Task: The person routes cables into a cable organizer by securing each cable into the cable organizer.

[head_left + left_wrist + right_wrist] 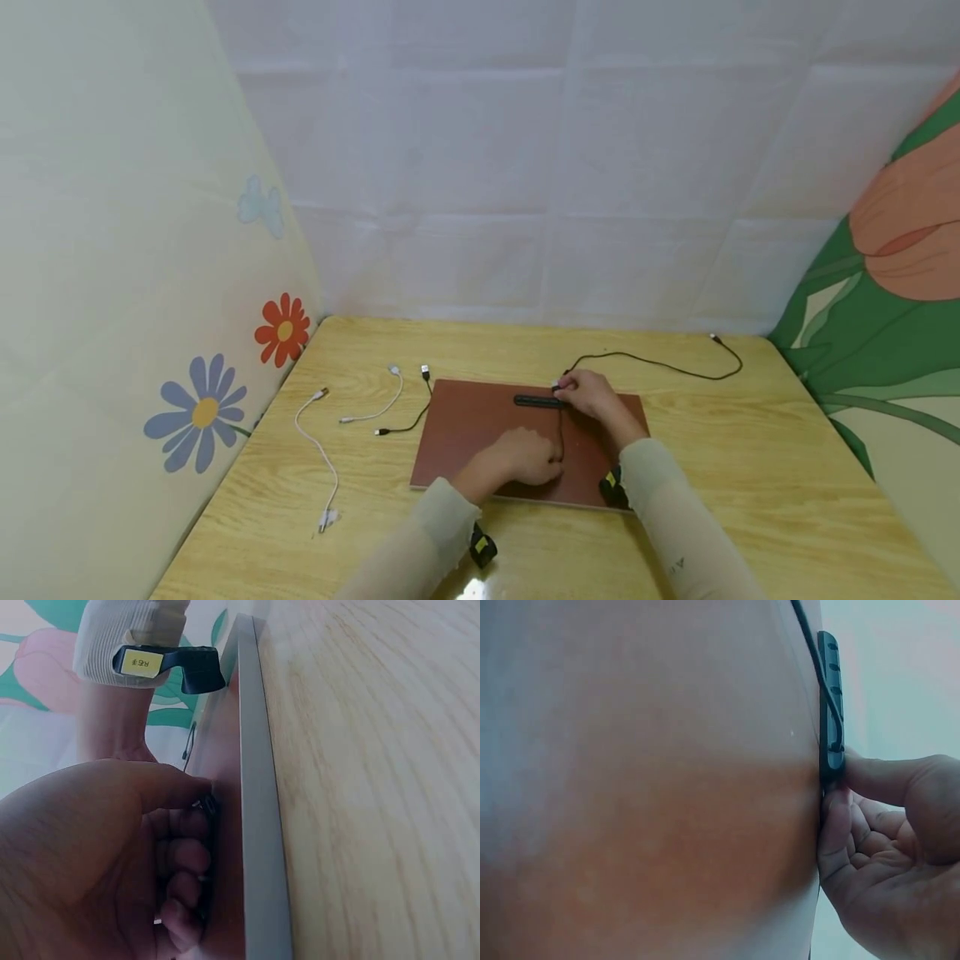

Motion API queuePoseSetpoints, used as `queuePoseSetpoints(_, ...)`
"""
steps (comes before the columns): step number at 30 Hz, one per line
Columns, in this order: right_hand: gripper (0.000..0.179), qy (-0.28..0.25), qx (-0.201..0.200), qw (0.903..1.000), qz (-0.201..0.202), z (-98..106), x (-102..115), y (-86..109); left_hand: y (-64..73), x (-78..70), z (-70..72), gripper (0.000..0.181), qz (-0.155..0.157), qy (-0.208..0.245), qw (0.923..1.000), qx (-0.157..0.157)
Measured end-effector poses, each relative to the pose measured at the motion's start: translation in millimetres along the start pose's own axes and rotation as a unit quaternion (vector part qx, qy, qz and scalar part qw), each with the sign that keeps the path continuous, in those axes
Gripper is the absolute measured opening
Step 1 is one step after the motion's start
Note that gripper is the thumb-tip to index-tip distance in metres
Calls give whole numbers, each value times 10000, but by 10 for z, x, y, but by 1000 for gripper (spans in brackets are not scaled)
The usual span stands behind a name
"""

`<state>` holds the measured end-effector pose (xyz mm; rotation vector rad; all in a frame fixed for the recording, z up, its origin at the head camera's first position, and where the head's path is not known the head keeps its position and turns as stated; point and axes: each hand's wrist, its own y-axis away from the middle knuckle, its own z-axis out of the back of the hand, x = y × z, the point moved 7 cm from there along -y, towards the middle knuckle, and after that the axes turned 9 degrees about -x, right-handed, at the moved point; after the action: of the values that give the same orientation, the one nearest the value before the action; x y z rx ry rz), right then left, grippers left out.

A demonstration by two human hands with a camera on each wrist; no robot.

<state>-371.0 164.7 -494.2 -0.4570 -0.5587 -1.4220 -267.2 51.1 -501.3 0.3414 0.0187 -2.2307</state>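
Observation:
On a reddish-brown board (465, 417) sits a black cable holder strip (538, 402) with a row of slots. A black cable (810, 645) lies in the slot at one end of that strip. My right hand (588, 392) pinches the cable behind the strip, where a small pale plug shows at the fingertips; in the right wrist view, thumb and forefinger are right at the strip's end. Nearer the board's front edge, my left hand (525, 457) pinches the other part of this cable. In the left wrist view, its dark end (208, 804) shows between thumb and curled fingers.
Left of the board lie a long white cable (322, 454), a short white cable (386, 408) and a short black cable (420, 417). Behind it, another stretch of black cable (660, 362) curves right across the wooden table (750, 467). Fabric walls (450, 167) stand around.

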Motion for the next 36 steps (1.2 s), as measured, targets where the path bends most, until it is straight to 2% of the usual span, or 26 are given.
queuePoseSetpoints(6,23,43,-39,10000,0,14,29,26,69,-14,48,35,-303,407,9987,77)
queuePoseSetpoints(12,23,-10,-37,10000,-61,20,17,60,120,-7,82,37,-291,615,9976,99)
queuePoseSetpoints(18,27,-119,79,9998,106,21,35,111,192,85,125,35,-279,854,9960,3)
queuePoseSetpoints(25,34,-238,307,9989,271,1,61,199,303,316,222,28,120,861,9960,-216)
queuePoseSetpoints(32,32,-94,319,9974,633,26,66,253,400,575,343,24,472,557,9950,-687)
queuePoseSetpoints(36,34,-78,445,9957,806,51,53,344,473,738,424,22,775,432,9915,-953)
